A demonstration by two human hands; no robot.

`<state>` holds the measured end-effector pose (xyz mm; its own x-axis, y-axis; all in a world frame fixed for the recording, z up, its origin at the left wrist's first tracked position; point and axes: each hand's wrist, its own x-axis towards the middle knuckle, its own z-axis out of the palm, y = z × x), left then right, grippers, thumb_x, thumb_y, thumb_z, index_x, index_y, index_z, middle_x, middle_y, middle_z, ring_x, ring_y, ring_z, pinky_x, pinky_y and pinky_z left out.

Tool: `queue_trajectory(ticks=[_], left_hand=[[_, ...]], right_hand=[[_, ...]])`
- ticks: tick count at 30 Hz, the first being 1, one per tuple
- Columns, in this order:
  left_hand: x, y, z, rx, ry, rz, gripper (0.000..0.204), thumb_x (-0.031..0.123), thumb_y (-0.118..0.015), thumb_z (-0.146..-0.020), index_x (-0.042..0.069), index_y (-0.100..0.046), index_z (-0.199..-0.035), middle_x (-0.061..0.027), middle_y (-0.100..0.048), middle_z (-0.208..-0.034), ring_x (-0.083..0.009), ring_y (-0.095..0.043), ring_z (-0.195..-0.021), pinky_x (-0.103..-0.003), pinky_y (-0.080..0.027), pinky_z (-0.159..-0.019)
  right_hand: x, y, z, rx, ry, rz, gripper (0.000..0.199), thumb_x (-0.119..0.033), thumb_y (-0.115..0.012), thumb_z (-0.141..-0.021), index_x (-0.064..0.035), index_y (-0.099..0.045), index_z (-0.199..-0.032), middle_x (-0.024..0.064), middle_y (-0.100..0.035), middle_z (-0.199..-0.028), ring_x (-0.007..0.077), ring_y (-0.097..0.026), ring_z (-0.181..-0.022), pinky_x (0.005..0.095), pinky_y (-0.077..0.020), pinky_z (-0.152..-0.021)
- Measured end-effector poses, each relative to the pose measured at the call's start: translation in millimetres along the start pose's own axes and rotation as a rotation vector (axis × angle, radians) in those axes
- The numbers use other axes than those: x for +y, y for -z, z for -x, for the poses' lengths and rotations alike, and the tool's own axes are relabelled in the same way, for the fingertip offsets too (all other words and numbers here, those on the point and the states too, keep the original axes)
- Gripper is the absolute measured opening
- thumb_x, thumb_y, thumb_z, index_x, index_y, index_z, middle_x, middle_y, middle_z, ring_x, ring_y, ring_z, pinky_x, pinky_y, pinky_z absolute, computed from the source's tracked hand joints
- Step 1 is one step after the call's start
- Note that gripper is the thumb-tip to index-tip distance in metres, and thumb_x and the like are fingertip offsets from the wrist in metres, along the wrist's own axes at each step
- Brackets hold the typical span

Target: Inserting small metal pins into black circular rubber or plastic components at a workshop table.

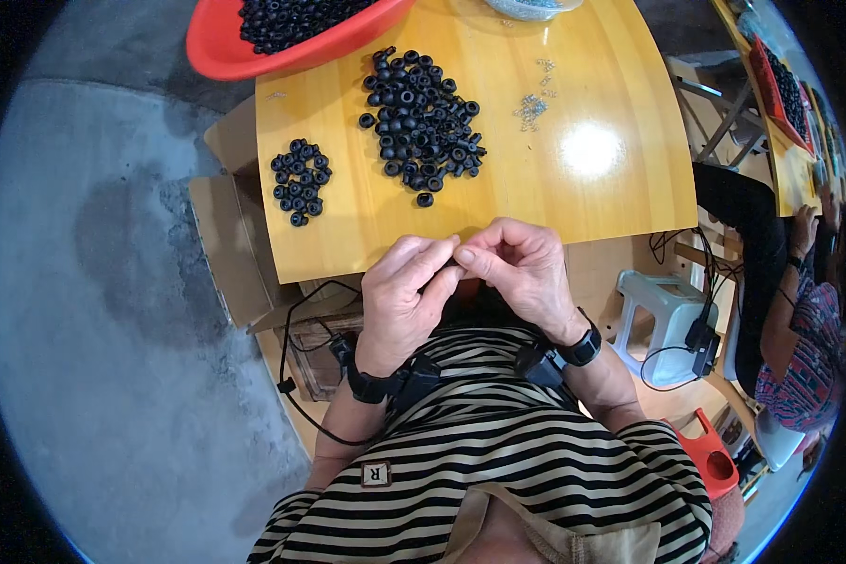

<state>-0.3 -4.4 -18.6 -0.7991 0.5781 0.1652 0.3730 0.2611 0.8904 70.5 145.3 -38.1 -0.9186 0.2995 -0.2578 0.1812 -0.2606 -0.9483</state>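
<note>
The worktop (573, 202) is glossy varnished wood, the rings (423, 122) matt black rubber, the basin (226, 52) smooth red plastic, the floor (94, 282) rough grey concrete.

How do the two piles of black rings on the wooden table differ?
The small pile holds far fewer rings than the large pile. The small pile sits near the table's left edge; the large pile lies nearer the middle. The small pile is compact, the large pile sprawls. Both hold loose black rings.

Bright overhead glare on table (620, 202); fisheye edges.
</note>
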Motion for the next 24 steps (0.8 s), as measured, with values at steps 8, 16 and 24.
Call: queue_trajectory(ticks=[8,16,24], left_hand=[[-5,0,-4,0.018,0.022,0.052,0.028,-0.004,-0.077,-0.075,-0.003,-0.069,-0.102,-0.0098,-0.069,-0.087,-0.015,-0.066,-0.076,-0.025,-0.052,-0.069],[-15,4,-3,0.004,0.102,0.266,0.027,-0.006,-0.075,-0.078,-0.004,-0.069,-0.104,-0.0092,-0.069,-0.094,-0.0123,-0.063,-0.081,-0.023,-0.048,-0.068],[-15,4,1,-0.002,0.033,0.254,0.033,-0.004,-0.076,-0.077,-0.003,-0.068,-0.109,-0.0121,-0.07,-0.098,-0.0167,-0.066,-0.086,-0.026,-0.052,-0.076]], right_hand=[[-2,5,-8,0.014,0.247,0.207,0.014,-0.014,-0.072,-0.088,-0.0014,-0.069,-0.083,0.0019,-0.063,-0.069,0.0067,-0.054,-0.06,0.0239,-0.0444,-0.053],[-15,12,-15,-0.17,0.21,0.09,0.008,-0.008,-0.069,-0.089,-0.0007,-0.07,-0.094,0.0037,-0.063,-0.08,0.0083,-0.059,-0.066,0.0225,-0.0482,-0.057],[-6,11,-6,-0.18,0.158,-0.135,0.019,-0.003,-0.071,-0.087,0.0006,-0.067,-0.105,0.0046,-0.064,-0.087,0.0074,-0.061,-0.07,0.0207,-0.0529,-0.061]])
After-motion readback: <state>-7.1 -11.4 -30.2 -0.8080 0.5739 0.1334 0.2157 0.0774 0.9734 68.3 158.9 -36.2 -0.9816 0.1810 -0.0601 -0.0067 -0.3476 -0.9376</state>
